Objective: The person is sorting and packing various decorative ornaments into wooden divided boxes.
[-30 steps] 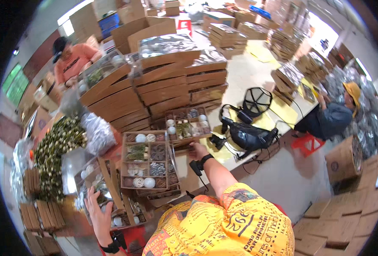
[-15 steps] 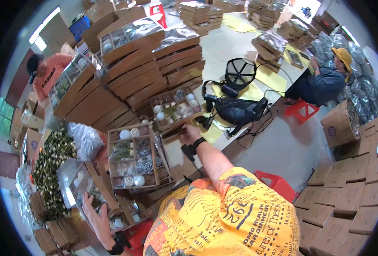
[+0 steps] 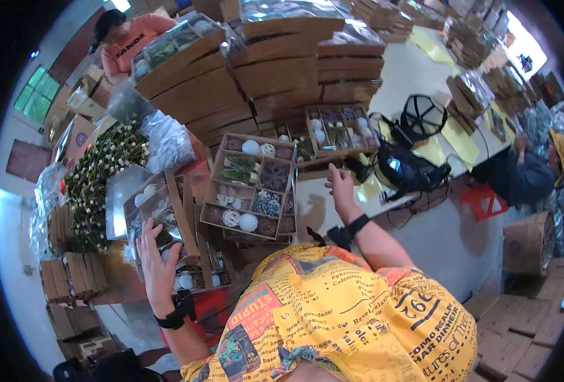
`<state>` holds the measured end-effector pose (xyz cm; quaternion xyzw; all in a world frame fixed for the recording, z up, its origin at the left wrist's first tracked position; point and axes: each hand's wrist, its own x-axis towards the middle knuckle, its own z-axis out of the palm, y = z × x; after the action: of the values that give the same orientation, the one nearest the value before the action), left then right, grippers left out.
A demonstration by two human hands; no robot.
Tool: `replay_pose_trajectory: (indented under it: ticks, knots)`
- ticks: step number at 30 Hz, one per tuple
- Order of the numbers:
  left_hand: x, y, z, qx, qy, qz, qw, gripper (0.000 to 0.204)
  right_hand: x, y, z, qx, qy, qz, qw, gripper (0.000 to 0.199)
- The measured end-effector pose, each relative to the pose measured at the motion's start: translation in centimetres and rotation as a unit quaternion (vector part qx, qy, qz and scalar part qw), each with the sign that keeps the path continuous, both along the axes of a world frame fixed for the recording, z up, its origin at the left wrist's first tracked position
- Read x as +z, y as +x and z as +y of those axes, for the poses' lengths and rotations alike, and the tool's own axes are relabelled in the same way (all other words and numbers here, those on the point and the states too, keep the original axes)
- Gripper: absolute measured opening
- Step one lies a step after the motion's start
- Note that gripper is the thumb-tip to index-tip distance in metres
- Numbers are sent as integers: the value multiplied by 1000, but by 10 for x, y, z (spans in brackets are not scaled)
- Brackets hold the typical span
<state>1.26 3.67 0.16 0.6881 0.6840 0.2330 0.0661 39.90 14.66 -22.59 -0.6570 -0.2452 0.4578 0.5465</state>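
Observation:
My left hand point(image 3: 158, 258) lies with fingers spread on a cardboard compartment box point(image 3: 190, 223) with a clear plastic lid point(image 3: 121, 204), at the left. White balls and greenery show inside it; my fingers cover part. My right hand point(image 3: 341, 190) hovers with loosely bent fingers above the table, just nearer than a far compartment box point(image 3: 340, 153), and nothing shows in it. Between my hands, a larger compartment box point(image 3: 210, 219) sits on a stack, tilted toward me. It holds white balls point(image 3: 249, 221), pine cones point(image 3: 268, 202), green sprigs point(image 3: 239, 170) and brown pieces.
Tall stacks of boxes point(image 3: 288, 70) stand at the back. Green sprigs with pale tips point(image 3: 104, 175) pile up at the left beside plastic bags point(image 3: 167, 141). A black backpack point(image 3: 415, 167) lies on the white table point(image 3: 396, 83). Two people work nearby, one seated on a red stool point(image 3: 483, 202).
The view has turned, so the scene sits further right and higher. My right hand has drawn slightly back from the far box's near edge. My left hand stays on the left box.

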Motion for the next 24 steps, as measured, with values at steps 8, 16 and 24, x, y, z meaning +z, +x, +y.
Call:
replay_pose_trajectory:
  ticks: [8, 16, 24]
  knots:
    - [5, -4, -7, -28, -22, 24, 999, 54, 83, -36, 49, 265, 176, -92, 944, 48]
    - [17, -1, -3, -62, -21, 22, 998, 61, 76, -52, 71, 408, 125, -14, 904, 43]
    - [31, 1, -13, -141, -5, 3, 990, 53, 89, -69, 69, 405, 130, -84, 901, 58]
